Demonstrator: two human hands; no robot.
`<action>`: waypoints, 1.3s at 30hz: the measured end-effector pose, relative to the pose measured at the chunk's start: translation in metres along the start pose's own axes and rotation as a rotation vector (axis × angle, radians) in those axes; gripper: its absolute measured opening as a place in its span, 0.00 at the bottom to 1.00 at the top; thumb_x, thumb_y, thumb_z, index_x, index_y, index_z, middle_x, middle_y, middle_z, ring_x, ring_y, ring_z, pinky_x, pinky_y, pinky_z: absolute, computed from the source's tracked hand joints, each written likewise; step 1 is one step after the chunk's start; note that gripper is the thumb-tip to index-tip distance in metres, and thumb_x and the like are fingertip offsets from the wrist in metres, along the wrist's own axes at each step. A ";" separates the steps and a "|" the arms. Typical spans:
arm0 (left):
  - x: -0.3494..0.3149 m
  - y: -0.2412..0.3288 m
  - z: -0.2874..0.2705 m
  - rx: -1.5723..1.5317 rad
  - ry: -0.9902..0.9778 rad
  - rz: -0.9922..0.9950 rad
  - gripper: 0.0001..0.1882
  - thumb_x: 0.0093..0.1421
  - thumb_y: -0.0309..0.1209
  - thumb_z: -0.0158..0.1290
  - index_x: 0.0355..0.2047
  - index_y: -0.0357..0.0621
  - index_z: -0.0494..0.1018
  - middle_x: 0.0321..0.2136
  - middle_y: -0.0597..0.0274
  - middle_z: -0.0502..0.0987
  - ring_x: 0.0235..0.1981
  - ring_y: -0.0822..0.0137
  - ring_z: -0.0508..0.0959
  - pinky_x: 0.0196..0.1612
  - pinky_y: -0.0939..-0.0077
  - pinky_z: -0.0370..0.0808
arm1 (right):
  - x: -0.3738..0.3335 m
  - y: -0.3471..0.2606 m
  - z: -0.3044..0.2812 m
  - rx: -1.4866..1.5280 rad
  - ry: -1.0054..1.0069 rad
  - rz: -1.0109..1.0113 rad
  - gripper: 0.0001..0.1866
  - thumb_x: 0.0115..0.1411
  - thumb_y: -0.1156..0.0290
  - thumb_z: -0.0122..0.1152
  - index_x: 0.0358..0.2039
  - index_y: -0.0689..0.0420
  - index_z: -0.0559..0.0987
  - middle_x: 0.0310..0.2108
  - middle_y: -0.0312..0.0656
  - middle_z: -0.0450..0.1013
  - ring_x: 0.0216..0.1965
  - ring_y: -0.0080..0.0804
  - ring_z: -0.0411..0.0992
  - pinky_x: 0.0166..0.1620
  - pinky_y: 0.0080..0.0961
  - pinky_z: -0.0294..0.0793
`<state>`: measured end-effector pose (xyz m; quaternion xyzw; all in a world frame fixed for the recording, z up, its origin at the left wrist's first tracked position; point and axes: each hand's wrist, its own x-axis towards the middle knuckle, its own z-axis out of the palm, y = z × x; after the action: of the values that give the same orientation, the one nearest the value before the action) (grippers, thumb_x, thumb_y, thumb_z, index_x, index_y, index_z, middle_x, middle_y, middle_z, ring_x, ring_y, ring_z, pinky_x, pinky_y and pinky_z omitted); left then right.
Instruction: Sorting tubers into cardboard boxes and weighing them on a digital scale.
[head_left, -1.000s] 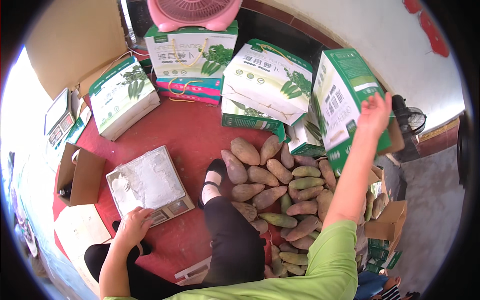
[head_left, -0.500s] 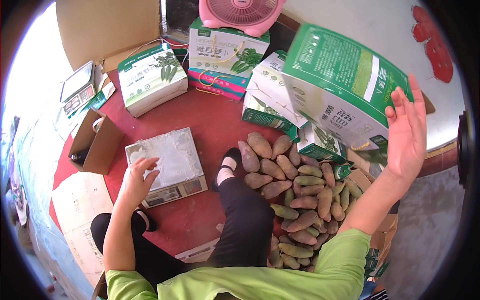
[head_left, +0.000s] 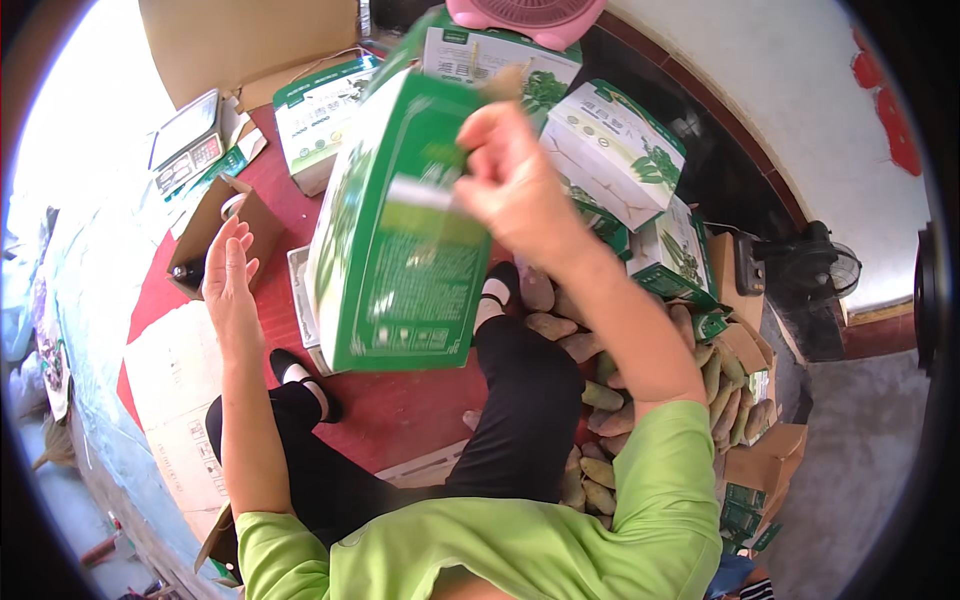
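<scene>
1 grn box (head_left: 415, 265), swung R to ctr, in R hand (head_left: 520, 190)

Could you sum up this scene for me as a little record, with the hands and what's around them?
Carton in front: green-and-white, tilted, partly blurred
Right hand: fingers curled at that carton's upper right edge; exact grip unclear
Left hand: open, apart from the carton
Produce: piled root vegetables, right side
Left side: scale, brown box
Back: pink fan on another carton
Floor covering: red
</scene>
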<state>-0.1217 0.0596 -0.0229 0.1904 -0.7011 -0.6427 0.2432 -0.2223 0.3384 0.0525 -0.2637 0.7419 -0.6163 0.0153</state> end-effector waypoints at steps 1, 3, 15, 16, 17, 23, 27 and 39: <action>0.000 0.000 -0.003 0.038 0.019 0.032 0.22 0.67 0.43 0.42 0.54 0.44 0.67 0.51 0.60 0.70 0.52 0.68 0.69 0.51 0.71 0.67 | -0.004 0.011 0.020 -0.008 -0.057 -0.037 0.19 0.46 0.87 0.54 0.37 0.55 0.66 0.24 0.27 0.55 0.25 0.15 0.56 0.28 0.16 0.60; 0.000 0.001 -0.008 0.094 0.044 0.065 0.22 0.67 0.44 0.42 0.55 0.44 0.67 0.54 0.58 0.69 0.56 0.66 0.66 0.56 0.68 0.64 | -0.015 0.016 0.052 -0.037 -0.164 -0.087 0.17 0.46 0.87 0.54 0.35 0.55 0.66 0.23 0.30 0.54 0.24 0.17 0.56 0.28 0.18 0.60; 0.004 0.015 -0.030 0.339 0.227 0.470 0.25 0.67 0.42 0.40 0.59 0.40 0.61 0.58 0.53 0.63 0.61 0.60 0.60 0.62 0.64 0.55 | -0.044 0.039 0.063 -0.059 -0.319 -0.406 0.11 0.46 0.86 0.57 0.24 0.57 0.66 0.35 0.44 0.70 0.33 0.39 0.70 0.35 0.29 0.69; 0.005 0.015 -0.030 0.338 0.237 0.469 0.25 0.67 0.43 0.40 0.59 0.41 0.61 0.58 0.53 0.63 0.61 0.59 0.60 0.62 0.64 0.55 | -0.045 0.042 0.064 -0.077 -0.310 -0.494 0.11 0.45 0.86 0.57 0.23 0.57 0.66 0.35 0.44 0.70 0.33 0.40 0.69 0.34 0.30 0.69; 0.005 0.015 -0.031 0.338 0.246 0.468 0.25 0.67 0.43 0.39 0.59 0.41 0.61 0.59 0.53 0.63 0.61 0.59 0.59 0.62 0.63 0.54 | -0.047 0.043 0.066 -0.053 -0.334 -0.486 0.11 0.43 0.86 0.57 0.21 0.57 0.67 0.33 0.45 0.70 0.33 0.42 0.69 0.35 0.31 0.69; 0.006 0.013 -0.030 0.451 0.227 0.529 0.25 0.68 0.42 0.37 0.59 0.42 0.61 0.59 0.57 0.63 0.62 0.60 0.60 0.61 0.65 0.56 | -0.045 0.118 0.043 -0.345 -0.460 -0.374 0.08 0.42 0.85 0.54 0.22 0.58 0.72 0.31 0.43 0.70 0.35 0.42 0.69 0.38 0.32 0.69; 0.011 0.003 -0.030 0.724 -0.074 0.767 0.26 0.63 0.48 0.45 0.55 0.45 0.68 0.55 0.56 0.68 0.61 0.51 0.59 0.64 0.59 0.50 | -0.061 0.154 0.015 -0.570 -0.457 -0.160 0.10 0.44 0.84 0.54 0.29 0.59 0.75 0.33 0.45 0.72 0.41 0.47 0.69 0.42 0.37 0.71; -0.023 0.011 0.003 0.940 -0.745 0.476 0.27 0.48 0.43 0.62 0.46 0.42 0.74 0.41 0.51 0.76 0.42 0.49 0.75 0.45 0.61 0.72 | -0.067 0.167 0.008 -0.223 -0.057 0.347 0.15 0.54 0.74 0.60 0.43 0.61 0.74 0.46 0.45 0.72 0.42 0.33 0.73 0.46 0.28 0.71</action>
<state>-0.1042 0.0760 -0.0141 -0.1199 -0.9683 -0.2187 0.0101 -0.2246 0.3759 -0.1238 -0.1496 0.8390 -0.5109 0.1130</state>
